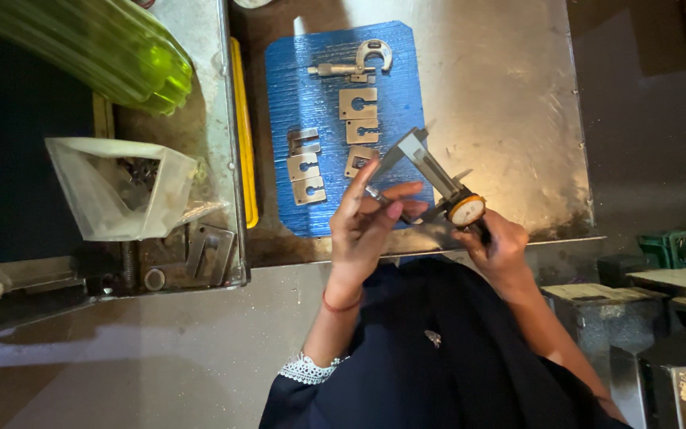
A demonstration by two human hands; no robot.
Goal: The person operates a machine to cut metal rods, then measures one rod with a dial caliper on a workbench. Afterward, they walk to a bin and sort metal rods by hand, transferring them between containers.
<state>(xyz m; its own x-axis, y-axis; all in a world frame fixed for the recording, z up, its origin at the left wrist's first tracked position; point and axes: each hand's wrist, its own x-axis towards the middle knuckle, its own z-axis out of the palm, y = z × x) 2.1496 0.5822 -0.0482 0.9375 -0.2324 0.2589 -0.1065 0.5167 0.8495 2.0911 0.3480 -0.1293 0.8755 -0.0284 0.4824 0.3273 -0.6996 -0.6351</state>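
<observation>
My right hand (495,245) grips a dial caliper (438,181) by its round orange-rimmed dial, the steel beam pointing up and left over a blue mat (315,214). My left hand (368,221) holds a small flat metal piece (377,193) at the caliper's jaws, fingers pinched around it. Several notched metal plates (357,103) lie in two rows on the mat. A micrometer (355,63) rests at the mat's far end.
The mat lies on a worn metal table (502,103). A yellow strip (244,135) runs along its left edge. Left of it sit a clear plastic bag of parts (121,187) and a green translucent object (97,48). Grey boxes (597,310) stand at lower right.
</observation>
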